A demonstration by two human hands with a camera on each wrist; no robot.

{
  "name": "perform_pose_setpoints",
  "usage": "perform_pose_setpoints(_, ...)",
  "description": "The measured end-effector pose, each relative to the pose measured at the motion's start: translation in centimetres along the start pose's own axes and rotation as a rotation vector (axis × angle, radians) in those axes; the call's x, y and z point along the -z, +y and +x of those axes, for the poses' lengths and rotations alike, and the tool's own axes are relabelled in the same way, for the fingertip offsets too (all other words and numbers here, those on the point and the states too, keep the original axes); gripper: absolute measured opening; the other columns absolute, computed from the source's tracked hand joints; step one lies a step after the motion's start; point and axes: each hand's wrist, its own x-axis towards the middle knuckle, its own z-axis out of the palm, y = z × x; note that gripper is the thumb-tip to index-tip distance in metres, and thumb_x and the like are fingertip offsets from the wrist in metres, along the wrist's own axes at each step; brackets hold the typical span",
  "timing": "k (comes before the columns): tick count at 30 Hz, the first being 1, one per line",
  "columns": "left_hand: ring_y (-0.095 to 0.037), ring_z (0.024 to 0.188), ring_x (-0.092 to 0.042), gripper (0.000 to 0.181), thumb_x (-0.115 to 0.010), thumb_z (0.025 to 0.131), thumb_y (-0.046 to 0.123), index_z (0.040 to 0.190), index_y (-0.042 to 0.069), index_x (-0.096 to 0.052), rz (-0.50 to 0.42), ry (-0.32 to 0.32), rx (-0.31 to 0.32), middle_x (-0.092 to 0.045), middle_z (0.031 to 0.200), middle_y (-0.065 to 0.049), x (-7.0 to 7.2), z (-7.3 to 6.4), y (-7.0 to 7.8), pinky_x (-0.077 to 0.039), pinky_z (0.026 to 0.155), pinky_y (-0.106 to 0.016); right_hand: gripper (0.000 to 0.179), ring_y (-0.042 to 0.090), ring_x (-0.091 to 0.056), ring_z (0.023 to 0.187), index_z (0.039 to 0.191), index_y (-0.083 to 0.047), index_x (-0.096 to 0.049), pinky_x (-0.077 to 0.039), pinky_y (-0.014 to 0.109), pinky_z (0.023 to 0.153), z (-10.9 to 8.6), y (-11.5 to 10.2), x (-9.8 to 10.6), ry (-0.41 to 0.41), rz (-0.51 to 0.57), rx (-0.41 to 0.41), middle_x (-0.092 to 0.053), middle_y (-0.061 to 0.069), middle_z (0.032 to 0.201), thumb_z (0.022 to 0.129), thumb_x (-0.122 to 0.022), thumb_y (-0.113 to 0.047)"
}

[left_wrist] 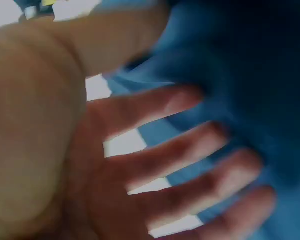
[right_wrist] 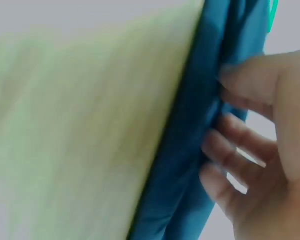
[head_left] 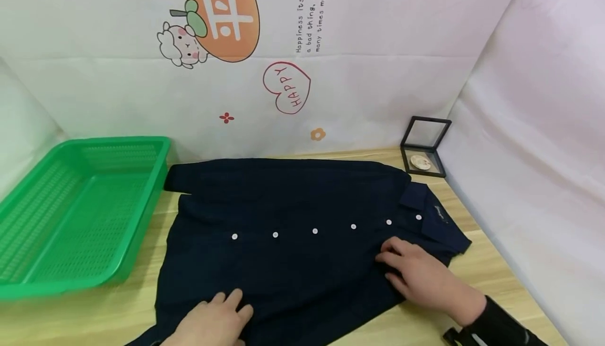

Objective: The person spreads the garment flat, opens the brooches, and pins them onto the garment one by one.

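Note:
A dark navy button-up shirt (head_left: 288, 272) lies on the table, its row of white buttons across the middle and its collar (head_left: 437, 217) to the right. One long edge is folded in at the back. My left hand (head_left: 212, 322) rests on the near left part, its fingers spread against the cloth in the left wrist view. Near the collar end, my right hand (head_left: 423, 280) touches the shirt's near side. In the right wrist view its thumb and bent fingers (right_wrist: 222, 145) lie apart along the fabric, with no clear pinch.
A green plastic basket (head_left: 163, 178) stands at the left. At the back right corner a small black frame case (head_left: 437, 165) stands open, holding a round pale disc (head_left: 420, 162). White printed cloth (head_left: 368, 83) hangs behind the wood-look table (head_left: 491, 278).

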Motion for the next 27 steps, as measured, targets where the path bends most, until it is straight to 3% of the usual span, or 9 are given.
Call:
perform_pose_setpoints(4,-0.009,0.064,-0.042,0.011,-0.075,0.087,0.02,0.087,0.02,-0.064,0.025,0.098,-0.029,-0.046,0.079,0.01,-0.7,-0.7,-1.1,-0.04,0.05,-0.027,0.033,0.011,-0.054,0.08,0.113,-0.012,-0.07,-0.051,0.035,0.069,0.4,0.0,-0.3,0.045,-0.151,-0.062,-0.053,-0.001,0.105,0.082,-0.081,-0.017)
perform_pose_setpoints(9,-0.004,0.066,-0.049,0.017,-0.071,0.091,0.009,0.085,0.02,-0.06,-0.039,0.301,-0.027,-0.049,0.076,0.015,0.3,-1.9,-1.5,-0.045,0.055,-0.027,0.019,0.012,-0.042,0.067,0.088,-0.017,-0.066,-0.039,0.031,0.06,1.5,0.3,-0.4,0.086,-0.261,-0.028,-0.045,-0.006,0.083,0.08,-0.082,-0.014)
perform_pose_setpoints(12,-0.004,0.07,-0.055,0.016,-0.07,0.091,0.004,0.092,0.018,-0.062,-0.03,0.471,0.002,-0.055,0.083,0.012,0.8,-2.5,-1.2,-0.048,0.058,-0.026,0.022,0.01,-0.04,0.066,0.081,-0.02,-0.058,-0.036,0.03,0.06,1.8,0.6,-0.2,0.089,-0.231,-0.024,-0.042,-0.01,0.079,0.084,-0.078,-0.009)
perform_pose_setpoints(14,-0.004,0.072,-0.057,0.016,-0.068,0.091,0.001,0.099,0.014,-0.063,-0.001,0.587,-0.013,-0.058,0.088,0.009,1.1,-2.6,-1.3,-0.05,0.06,-0.025,0.023,0.008,-0.043,0.065,0.082,-0.019,-0.056,-0.04,0.031,0.061,1.9,0.9,0.2,0.11,-0.163,-0.045,-0.044,-0.011,0.077,0.087,-0.074,-0.005)
perform_pose_setpoints(17,0.001,0.064,-0.051,0.015,-0.052,0.105,0.014,0.111,0.011,-0.066,0.034,0.743,-0.124,-0.056,0.086,0.01,1.4,-2.6,-1.9,-0.046,0.055,-0.017,0.022,0.005,-0.048,0.064,0.086,-0.015,-0.057,-0.045,0.03,0.059,2.1,1.4,1.0,0.184,-0.086,-0.076,-0.052,-0.01,0.077,0.087,-0.072,0.002)
perform_pose_setpoints(21,0.004,0.056,-0.026,0.044,-0.033,0.11,0.036,0.12,0.015,-0.07,0.078,0.863,-0.392,-0.038,0.077,0.013,2.0,-2.2,-3.0,-0.03,0.049,-0.01,0.019,0.012,-0.048,0.061,0.087,-0.01,-0.058,-0.042,0.032,0.055,2.5,0.8,1.9,0.272,-0.188,-0.111,-0.052,-0.002,0.075,0.085,-0.072,0.001)
perform_pose_setpoints(22,0.004,0.056,-0.025,0.041,-0.036,0.11,0.036,0.118,0.016,-0.071,0.089,0.88,-0.448,-0.036,0.077,0.013,2.1,-2.1,-3.1,-0.028,0.05,-0.009,0.018,0.013,-0.048,0.06,0.084,-0.01,-0.056,-0.041,0.033,0.054,2.8,0.2,2.0,0.272,-0.219,-0.131,-0.05,-0.002,0.073,0.086,-0.072,0.0)
perform_pose_setpoints(24,0.004,0.056,-0.025,0.037,-0.04,0.109,0.035,0.112,0.017,-0.072,0.111,0.9,-0.511,-0.034,0.076,0.012,2.4,-1.8,-3.2,-0.028,0.05,-0.009,0.019,0.015,-0.045,0.057,0.079,-0.013,-0.054,-0.038,0.034,0.051,3.2,-1.7,2.2,0.199,-0.23,-0.188,-0.045,-0.004,0.068,0.086,-0.07,-0.006)
perform_pose_setpoints(27,0.004,0.055,-0.033,0.035,-0.042,0.109,0.033,0.097,0.016,-0.07,0.103,0.918,-0.473,-0.04,0.075,0.012,2.8,-1.6,-2.9,-0.033,0.049,-0.009,0.018,0.012,-0.047,0.056,0.076,-0.017,-0.056,-0.043,0.035,0.051,3.8,-4.8,2.3,-0.016,-0.154,-0.262,-0.045,-0.006,0.065,0.085,-0.071,-0.016)
